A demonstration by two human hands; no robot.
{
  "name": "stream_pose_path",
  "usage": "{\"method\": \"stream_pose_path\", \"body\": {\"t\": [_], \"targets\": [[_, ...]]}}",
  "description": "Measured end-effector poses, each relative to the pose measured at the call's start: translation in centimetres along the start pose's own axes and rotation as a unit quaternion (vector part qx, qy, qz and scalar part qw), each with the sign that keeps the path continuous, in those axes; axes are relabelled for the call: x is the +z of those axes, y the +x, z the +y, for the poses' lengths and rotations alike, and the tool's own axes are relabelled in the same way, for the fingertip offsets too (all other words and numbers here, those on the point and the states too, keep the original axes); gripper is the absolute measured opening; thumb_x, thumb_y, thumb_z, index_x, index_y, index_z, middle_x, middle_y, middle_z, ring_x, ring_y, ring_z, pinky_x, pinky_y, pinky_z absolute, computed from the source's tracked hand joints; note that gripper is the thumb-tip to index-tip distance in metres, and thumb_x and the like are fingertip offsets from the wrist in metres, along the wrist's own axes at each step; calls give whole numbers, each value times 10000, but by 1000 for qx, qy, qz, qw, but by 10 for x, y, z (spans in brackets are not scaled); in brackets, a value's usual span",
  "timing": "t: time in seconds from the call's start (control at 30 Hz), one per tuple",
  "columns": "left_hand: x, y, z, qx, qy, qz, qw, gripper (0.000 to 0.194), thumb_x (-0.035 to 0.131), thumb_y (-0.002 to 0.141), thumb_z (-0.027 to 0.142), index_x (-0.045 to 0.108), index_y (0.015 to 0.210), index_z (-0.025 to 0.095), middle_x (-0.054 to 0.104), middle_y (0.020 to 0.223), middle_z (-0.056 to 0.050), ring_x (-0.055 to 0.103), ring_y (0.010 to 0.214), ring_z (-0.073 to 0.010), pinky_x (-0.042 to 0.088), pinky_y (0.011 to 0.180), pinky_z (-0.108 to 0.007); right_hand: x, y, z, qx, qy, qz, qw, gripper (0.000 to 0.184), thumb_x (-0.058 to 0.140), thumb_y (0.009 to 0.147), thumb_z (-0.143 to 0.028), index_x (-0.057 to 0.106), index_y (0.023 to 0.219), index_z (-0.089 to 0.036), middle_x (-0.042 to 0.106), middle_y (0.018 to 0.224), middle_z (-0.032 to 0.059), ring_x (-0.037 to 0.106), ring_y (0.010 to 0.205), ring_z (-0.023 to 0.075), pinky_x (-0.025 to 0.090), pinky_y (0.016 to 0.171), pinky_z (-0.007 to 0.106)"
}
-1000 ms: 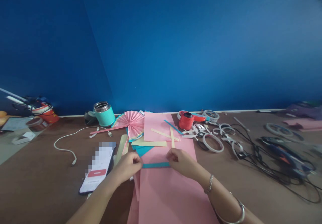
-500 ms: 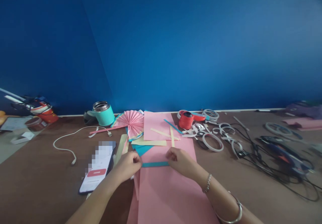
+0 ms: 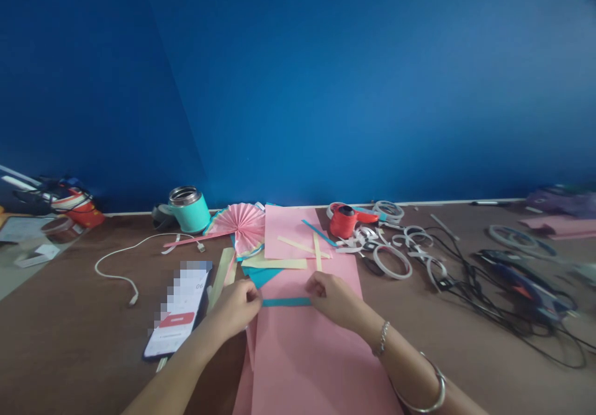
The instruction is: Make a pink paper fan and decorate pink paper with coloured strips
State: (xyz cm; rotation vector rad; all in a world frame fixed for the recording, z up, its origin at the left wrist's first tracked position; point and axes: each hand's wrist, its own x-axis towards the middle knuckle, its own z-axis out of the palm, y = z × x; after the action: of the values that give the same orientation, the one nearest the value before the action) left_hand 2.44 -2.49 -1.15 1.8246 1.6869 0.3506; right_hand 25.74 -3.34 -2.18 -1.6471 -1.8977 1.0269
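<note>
A narrow blue paper strip (image 3: pixel 286 302) runs level across the large pink paper sheet (image 3: pixel 316 353). My left hand (image 3: pixel 239 305) is closed on the strip's left end, fingers curled. At its right end, my right hand (image 3: pixel 328 294) is closed with thumb and fingers pinched on the strip. Just beyond lie a smaller pink sheet (image 3: pixel 282 232), cream paper strips (image 3: pixel 318 252) and another thin blue strip (image 3: pixel 314 230). A folded pink paper fan (image 3: pixel 242 225) rests behind my left hand.
Left of the papers are a phone (image 3: pixel 179 319), a white cable (image 3: pixel 114 256) and a turquoise mug (image 3: pixel 193 212). Rightward lie a red-handled tool (image 3: pixel 344 222), white tape rolls (image 3: pixel 393 261), black cords (image 3: pixel 475 278) and a dark blue tool (image 3: pixel 526 287). A blue wall (image 3: pixel 326 92) stands behind.
The view has shifted very slightly, so things sit a little further left. Both hands keep their places on the blue strip.
</note>
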Motion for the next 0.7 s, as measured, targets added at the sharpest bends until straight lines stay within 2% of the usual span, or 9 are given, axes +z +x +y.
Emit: {"method": "stream_pose_path", "body": {"t": [0.2, 0.5, 0.6, 0.7], "targets": [[-2, -3, 0, 5, -44, -10, 999, 176, 476, 742, 278, 532, 600, 189, 563, 603, 18, 538, 627, -151, 354, 557, -228, 1, 2, 6, -2, 15, -10, 1000, 216, 496, 666, -88, 615, 831, -162, 644, 727, 28, 581, 645, 139, 400, 549, 216], [3, 3, -7, 13, -53, 14, 998, 191, 473, 738, 302, 494, 582, 195, 545, 589, 26, 540, 627, -147, 361, 569, -234, 2, 1, 2, -9, 10, 9, 1000, 182, 510, 678, -91, 600, 817, -166, 624, 690, 14, 563, 635, 132, 392, 562, 214], [4, 1, -6, 3, -113, 17, 993, 181, 482, 729, 292, 463, 575, 199, 513, 525, 43, 520, 529, -120, 353, 511, -217, 2, 1, 2, -12, 14, 8, 1000, 185, 508, 673, -82, 595, 811, -169, 626, 694, 13, 561, 634, 132, 388, 560, 213], [4, -2, -3, -45, -203, -16, 978, 146, 491, 732, 308, 471, 630, 205, 503, 429, 57, 465, 384, -103, 293, 401, -198, 1, 2, 5, -9, 25, 3, 1000, 187, 508, 674, -91, 592, 821, -172, 624, 694, 11, 562, 628, 133, 383, 547, 214]]}}
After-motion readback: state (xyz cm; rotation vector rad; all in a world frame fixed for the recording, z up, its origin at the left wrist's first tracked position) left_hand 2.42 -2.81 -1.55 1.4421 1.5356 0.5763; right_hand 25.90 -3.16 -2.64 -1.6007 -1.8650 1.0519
